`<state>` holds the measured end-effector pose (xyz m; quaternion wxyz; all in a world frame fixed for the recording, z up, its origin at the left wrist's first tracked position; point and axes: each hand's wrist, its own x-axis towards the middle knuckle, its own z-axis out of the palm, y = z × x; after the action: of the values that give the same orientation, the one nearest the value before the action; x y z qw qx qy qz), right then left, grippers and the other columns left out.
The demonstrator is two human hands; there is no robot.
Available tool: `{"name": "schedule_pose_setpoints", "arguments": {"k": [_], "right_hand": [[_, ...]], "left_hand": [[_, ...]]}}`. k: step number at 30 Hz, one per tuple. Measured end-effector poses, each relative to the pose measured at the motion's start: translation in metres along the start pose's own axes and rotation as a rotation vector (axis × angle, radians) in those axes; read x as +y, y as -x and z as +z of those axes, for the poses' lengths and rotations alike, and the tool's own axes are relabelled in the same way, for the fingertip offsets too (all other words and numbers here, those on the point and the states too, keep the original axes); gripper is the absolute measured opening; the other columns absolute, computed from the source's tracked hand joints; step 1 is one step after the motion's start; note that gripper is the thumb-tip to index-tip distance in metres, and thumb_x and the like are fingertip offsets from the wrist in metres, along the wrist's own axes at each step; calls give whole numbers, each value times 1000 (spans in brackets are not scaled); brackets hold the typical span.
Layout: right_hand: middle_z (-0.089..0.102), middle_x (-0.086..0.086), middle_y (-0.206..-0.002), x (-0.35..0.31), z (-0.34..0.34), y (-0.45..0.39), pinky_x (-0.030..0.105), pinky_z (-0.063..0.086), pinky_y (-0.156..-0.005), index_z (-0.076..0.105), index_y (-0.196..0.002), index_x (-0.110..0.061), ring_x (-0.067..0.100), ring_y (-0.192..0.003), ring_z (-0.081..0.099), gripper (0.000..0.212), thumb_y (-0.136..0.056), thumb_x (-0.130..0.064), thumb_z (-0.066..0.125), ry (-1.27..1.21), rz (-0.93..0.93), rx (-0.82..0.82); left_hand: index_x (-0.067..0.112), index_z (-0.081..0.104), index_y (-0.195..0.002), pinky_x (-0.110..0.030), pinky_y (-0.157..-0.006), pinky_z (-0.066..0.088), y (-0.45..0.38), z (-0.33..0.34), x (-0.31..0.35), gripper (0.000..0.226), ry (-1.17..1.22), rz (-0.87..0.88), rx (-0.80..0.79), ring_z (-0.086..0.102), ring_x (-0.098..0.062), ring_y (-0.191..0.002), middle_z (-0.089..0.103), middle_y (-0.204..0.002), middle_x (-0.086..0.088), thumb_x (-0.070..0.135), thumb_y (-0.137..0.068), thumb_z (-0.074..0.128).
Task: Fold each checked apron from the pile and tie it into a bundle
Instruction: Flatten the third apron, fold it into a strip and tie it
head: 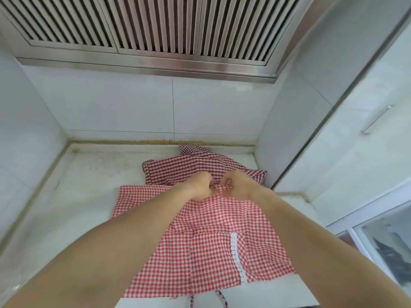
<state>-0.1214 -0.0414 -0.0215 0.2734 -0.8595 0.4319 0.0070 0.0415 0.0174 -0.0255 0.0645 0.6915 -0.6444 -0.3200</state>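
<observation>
Red-and-white checked cotton apron flat on pale surface; left hand, right hand each pinching its far edge.

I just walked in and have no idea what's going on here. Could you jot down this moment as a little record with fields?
setting: pale stone counter in a tiled alcove, ribbed steel vent hood overhead
item being worked: bright red-and-white checked cotton apron, spread flat, white lace strip along its pocket
left hand: fingers pinch the apron's far edge
right hand: fingers pinch the same edge, close beside the left
waiting pile: crumpled dark maroon checked apron, behind the hands
stage: far edge gathered, no bundle tied yet
</observation>
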Motion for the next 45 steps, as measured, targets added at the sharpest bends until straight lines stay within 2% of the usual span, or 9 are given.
{"name": "schedule_pose_setpoints", "arguments": {"k": [5, 8, 13, 21, 30, 33, 37, 41, 45], "right_hand": [[60, -2, -85, 49, -18, 2, 32, 47, -72, 63, -84, -16, 16, -79, 57, 35, -82, -49, 72, 76, 184, -151], [62, -2, -105, 72, -16, 6, 31, 47, -88, 66, -111, -18, 14, -91, 55, 52, -85, -63, 62, 89, 223, -297], [67, -9, -95, 84, -8, 9, 24, 46, -81, 66, -95, -24, 4, -85, 61, 21, -86, -40, 74, -242, 161, -229], [70, 6, -105, 99, -7, 15, 23, 53, -77, 60, -108, -12, 20, -94, 68, 48, -70, -14, 89, -772, 180, 22], [69, -1, -96, 118, -23, 12, 35, 54, -85, 66, -96, -13, 14, -90, 64, 60, -62, -58, 87, -279, 217, -9], [73, 12, -93, 122, -38, 10, 45, 55, -92, 69, -90, 0, 26, -85, 69, 80, -63, -75, 75, -224, 176, -206], [66, 9, -79, 121, -58, 8, 29, 52, -72, 71, -92, -1, 13, -61, 57, 100, -52, -92, 63, -293, 215, -485], [68, -7, -88, 104, -55, 4, 29, 54, -88, 73, -98, -19, 11, -82, 63, 81, -74, -89, 41, -175, 250, -492], [70, -1, -116, 95, -37, 2, 40, 48, -105, 66, -123, -18, 20, -112, 63, 81, -82, -83, 41, -378, 384, -519]], "left_hand": [[8, 69, -107, -30, -71, 50, -6, -12, 8, 30, -83, -89, -81, 57, -15, -79, 65, -98, -5, 35, -96, 63], [10, 64, -126, -25, -77, 49, -12, -12, 12, 44, -99, -165, -171, 60, -16, -94, 65, -119, -2, 41, -95, 63], [11, 52, -142, -35, -102, 49, -25, 2, 29, 77, 38, -261, -268, 57, -23, -122, 54, -141, -5, 65, -88, 59], [18, 72, -104, -29, -91, 55, -39, 9, 43, 29, 320, -176, -46, 66, -13, -97, 69, -108, 2, 34, -82, 80], [21, 71, -112, -28, -88, 58, -37, 10, 54, 29, 413, -140, -143, 69, -11, -98, 69, -113, 0, 14, -85, 78], [22, 74, -111, -29, -98, 54, -38, 11, 53, 26, 357, -128, -133, 66, -7, -101, 70, -114, 6, 17, -86, 77], [23, 73, -118, -25, -101, 48, -34, 10, 52, 30, 307, -126, -167, 61, -7, -109, 63, -129, 8, 19, -89, 74], [30, 70, -123, -26, -106, 42, -31, 11, 54, 38, 327, -100, -164, 54, -10, -121, 57, -138, 10, 15, -89, 73], [30, 69, -124, -7, -80, 45, -27, 15, 56, 46, 405, -73, -137, 58, -4, -112, 58, -128, 16, 3, -87, 71]]}}
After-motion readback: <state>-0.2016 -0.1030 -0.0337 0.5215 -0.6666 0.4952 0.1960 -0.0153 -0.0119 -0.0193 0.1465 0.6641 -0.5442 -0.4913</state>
